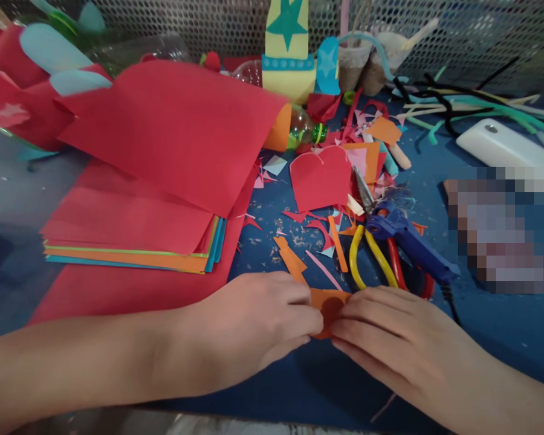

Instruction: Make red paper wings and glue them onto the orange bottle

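Observation:
Between my two hands is a small piece of orange paper (329, 305), close to the table's front edge. My left hand (267, 323) is closed on its left end, the fingers curled down. The fingers of my right hand (390, 338) are pressed together on its right end, with the tips partly hidden. Beyond the paper lie orange scraps (292, 260), yellow-handled scissors (374, 254) and a blue glue gun (408, 238). A red paper heart (321, 178) rests among the offcuts.
Stacked coloured paper (131, 211) lies at left under a curling red sheet (176, 133). At the back stand a yellow paper piece with a green star (288, 48) and small pots (353, 60). Pipe cleaners (476, 106) and a white device (508, 142) are at right.

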Tool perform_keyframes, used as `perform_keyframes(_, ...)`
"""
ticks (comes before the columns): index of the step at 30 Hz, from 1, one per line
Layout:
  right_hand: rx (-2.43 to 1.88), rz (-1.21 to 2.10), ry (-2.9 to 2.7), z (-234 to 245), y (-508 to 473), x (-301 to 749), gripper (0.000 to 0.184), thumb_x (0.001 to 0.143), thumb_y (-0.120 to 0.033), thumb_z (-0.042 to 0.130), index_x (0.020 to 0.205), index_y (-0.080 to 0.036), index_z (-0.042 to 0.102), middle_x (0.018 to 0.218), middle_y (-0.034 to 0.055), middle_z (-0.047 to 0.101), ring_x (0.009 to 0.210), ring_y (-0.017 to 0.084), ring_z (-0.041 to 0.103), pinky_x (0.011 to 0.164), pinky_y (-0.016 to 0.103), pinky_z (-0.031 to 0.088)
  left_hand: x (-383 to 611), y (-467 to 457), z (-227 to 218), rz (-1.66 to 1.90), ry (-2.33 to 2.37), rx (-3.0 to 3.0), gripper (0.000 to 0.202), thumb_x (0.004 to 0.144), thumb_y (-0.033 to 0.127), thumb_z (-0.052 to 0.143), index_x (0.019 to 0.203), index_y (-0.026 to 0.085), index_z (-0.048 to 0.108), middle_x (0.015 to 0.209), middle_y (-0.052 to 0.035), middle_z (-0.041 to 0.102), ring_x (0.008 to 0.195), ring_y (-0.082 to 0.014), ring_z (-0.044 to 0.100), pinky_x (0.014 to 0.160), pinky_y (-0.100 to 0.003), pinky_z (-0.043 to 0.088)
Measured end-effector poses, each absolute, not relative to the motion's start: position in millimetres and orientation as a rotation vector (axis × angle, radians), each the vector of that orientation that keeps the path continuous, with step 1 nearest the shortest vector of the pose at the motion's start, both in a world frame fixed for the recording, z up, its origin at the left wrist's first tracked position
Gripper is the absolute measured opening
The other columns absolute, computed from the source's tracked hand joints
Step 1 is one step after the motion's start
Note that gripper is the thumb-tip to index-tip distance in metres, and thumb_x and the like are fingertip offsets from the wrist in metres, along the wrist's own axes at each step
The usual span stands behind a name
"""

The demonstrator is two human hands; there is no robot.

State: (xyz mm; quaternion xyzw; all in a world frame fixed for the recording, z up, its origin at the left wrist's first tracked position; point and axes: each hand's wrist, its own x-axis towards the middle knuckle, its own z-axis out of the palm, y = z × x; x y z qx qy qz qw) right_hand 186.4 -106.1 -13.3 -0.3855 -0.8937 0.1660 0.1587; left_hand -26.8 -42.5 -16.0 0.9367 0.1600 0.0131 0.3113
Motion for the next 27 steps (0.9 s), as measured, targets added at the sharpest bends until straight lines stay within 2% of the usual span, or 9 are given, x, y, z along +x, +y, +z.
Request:
perform_keyframes(4,-1.148,0.503,-2.514,-12.2,-107.1,183.8,0.029,0.097,-0.017,0.038,0.087,-0.017,0.066,0.079,0.0021,0.070,0.071,0.015,0.064,0.065,0.030,0.052,-27.0,-42.4,-17.3,0.025,0.403,2.502,0.013,0.089,0.018,0.054,0.079,0.017,0.062,0.080,-0.0009,0.064,0.073,-0.0155,0.058,0.068,-0.026,0.047)
perform_keyframes(8,-1.151,0.518,-2.509,-15.4,-109.9,183.1,0.031,0.096,-0.036,0.041,0.090,-0.017,0.065,0.078,0.0024,0.069,0.073,0.018,0.064,0.065,0.032,0.051,-26.0,-41.4,-16.4,0.054,0.396,2.447,0.011,0.087,0.018,0.057,0.079,0.016,0.062,0.078,-0.0004,0.064,0.074,-0.0152,0.058,0.069,-0.026,0.046)
perform_keyframes(13,-1.175,0.504,-2.487,-18.3,-109.8,182.1,0.027,0.096,-0.020,0.040,0.084,-0.018,0.064,0.073,0.0004,0.067,0.071,0.015,0.062,0.066,0.031,0.049,-26.7,-41.4,-15.9,0.112,0.398,2.420,0.009,0.085,0.015,0.060,0.076,0.016,0.063,0.074,0.0011,0.066,0.070,-0.0140,0.057,0.067,-0.026,0.045)
perform_keyframes(17,-1.164,0.544,-2.485,-17.9,-109.9,182.8,0.030,0.096,-0.034,0.041,0.085,-0.018,0.064,0.076,0.0015,0.067,0.074,0.017,0.062,0.066,0.033,0.049,-27.6,-41.0,-16.0,0.098,0.411,2.392,0.009,0.085,0.016,0.060,0.077,0.017,0.064,0.074,0.0008,0.066,0.071,-0.0145,0.057,0.068,-0.026,0.045)
perform_keyframes(21,-1.133,0.493,-2.501,-18.4,-111.2,183.3,0.026,0.096,-0.021,0.041,0.082,-0.018,0.064,0.073,0.0001,0.066,0.070,0.016,0.061,0.063,0.031,0.048,-26.4,-39.5,-15.2,0.065,0.434,2.362,0.009,0.084,0.015,0.060,0.078,0.016,0.066,0.075,-0.0001,0.068,0.074,-0.0152,0.058,0.071,-0.026,0.046)
perform_keyframes(25,-1.140,0.495,-2.489,-18.3,-111.7,182.9,0.027,0.096,-0.029,0.043,0.082,-0.019,0.063,0.074,0.0012,0.067,0.071,0.017,0.061,0.064,0.031,0.048,-25.6,-39.4,-13.5,0.037,0.444,2.353,0.010,0.086,0.015,0.059,0.079,0.016,0.066,0.076,-0.0005,0.068,0.078,-0.0162,0.059,0.075,-0.027,0.046)
perform_keyframes(27,-1.146,0.468,-2.493,-17.7,-111.9,183.1,0.026,0.096,-0.028,0.042,0.083,-0.018,0.062,0.073,0.0015,0.066,0.071,0.017,0.061,0.064,0.032,0.048,-25.7,-39.9,-12.5,0.029,0.459,2.349,0.007,0.085,0.015,0.059,0.081,0.017,0.064,0.077,-0.0001,0.067,0.077,-0.0163,0.058,0.071,-0.026,0.046)
